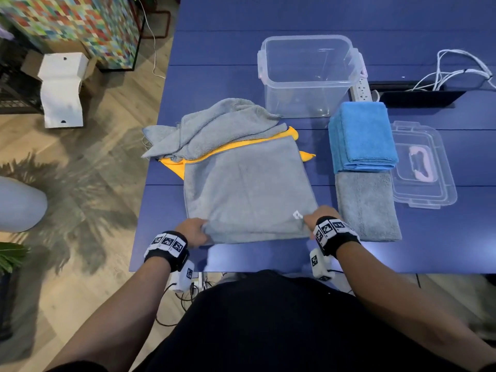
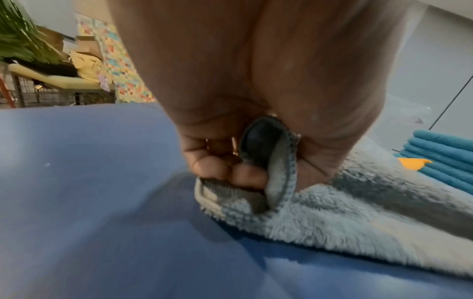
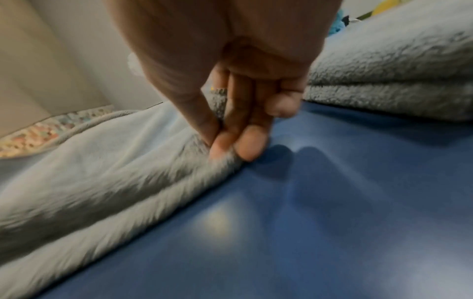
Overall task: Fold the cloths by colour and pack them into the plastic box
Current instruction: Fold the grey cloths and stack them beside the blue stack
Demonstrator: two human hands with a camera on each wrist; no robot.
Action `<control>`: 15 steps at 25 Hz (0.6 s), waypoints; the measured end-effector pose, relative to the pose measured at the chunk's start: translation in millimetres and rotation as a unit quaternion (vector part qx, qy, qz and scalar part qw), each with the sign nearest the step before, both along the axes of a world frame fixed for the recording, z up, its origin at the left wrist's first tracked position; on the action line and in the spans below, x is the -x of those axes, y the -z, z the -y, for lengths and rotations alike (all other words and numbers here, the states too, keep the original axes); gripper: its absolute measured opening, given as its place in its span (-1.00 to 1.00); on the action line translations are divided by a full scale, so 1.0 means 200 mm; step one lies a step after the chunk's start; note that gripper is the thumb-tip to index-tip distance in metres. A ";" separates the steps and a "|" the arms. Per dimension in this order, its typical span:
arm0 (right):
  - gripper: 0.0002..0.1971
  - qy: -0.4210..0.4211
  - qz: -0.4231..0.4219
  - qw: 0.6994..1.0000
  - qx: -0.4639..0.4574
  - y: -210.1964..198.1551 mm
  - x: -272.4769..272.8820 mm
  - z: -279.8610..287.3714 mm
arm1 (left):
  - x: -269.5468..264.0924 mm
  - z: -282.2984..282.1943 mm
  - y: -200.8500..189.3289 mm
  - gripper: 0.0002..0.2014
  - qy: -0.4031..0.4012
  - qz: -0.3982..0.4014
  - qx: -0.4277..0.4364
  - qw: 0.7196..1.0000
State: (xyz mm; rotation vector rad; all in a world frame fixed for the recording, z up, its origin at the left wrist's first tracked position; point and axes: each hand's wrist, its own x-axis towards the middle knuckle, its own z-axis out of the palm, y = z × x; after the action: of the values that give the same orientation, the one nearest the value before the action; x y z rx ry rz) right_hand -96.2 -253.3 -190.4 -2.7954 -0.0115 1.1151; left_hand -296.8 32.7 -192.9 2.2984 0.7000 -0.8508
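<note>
Under my fingers lies the blue table point(image 1: 268, 49). Between my hands spreads the grey cloth point(image 1: 247, 189); my left hand point(image 1: 192, 232) grips its near left corner, my right hand point(image 1: 319, 217) pinches its near right corner. Far past my fingertips stands the plastic box point(image 1: 308, 76).

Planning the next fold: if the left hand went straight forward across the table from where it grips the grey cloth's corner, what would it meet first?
The left hand would probably first reach the orange cloth, then the crumpled grey pile; depth is uncertain.
</note>
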 end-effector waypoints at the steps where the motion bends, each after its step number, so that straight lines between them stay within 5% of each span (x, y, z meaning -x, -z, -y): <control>1: -0.77 -0.038 -0.057 0.997 0.038 -0.01 0.01 0.02 | 0.01 0.00 -0.01 -0.62 0.041 -0.033 -0.007 0.999; 5: -0.68 0.009 -0.062 0.997 0.047 -0.08 0.01 0.06 | 0.01 -0.03 -0.06 -0.81 0.017 -0.098 0.096 0.990; 7: -0.67 0.054 -0.007 0.998 -0.023 -0.13 -0.04 0.03 | 0.00 -0.08 -0.06 -0.84 -0.103 0.003 0.163 0.981; 11: -0.67 0.150 0.159 0.947 -0.233 -0.17 -0.14 -0.07 | -0.05 -0.14 -0.02 -0.85 -0.388 0.251 0.096 0.882; 13: -0.70 0.133 0.140 0.934 -0.300 -0.14 -0.15 -0.13 | -0.06 -0.12 0.02 -0.82 -0.465 0.260 0.101 0.840; 15: -0.68 0.076 0.075 0.952 -0.287 -0.09 -0.12 -0.15 | -0.05 -0.08 0.07 -0.76 -0.489 0.211 0.107 0.840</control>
State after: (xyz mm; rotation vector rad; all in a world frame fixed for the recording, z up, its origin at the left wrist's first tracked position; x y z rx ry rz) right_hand -72.4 -223.7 -173.3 -2.3020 -0.1144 0.7129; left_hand -286.2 48.8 -206.1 1.4969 1.2934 0.0670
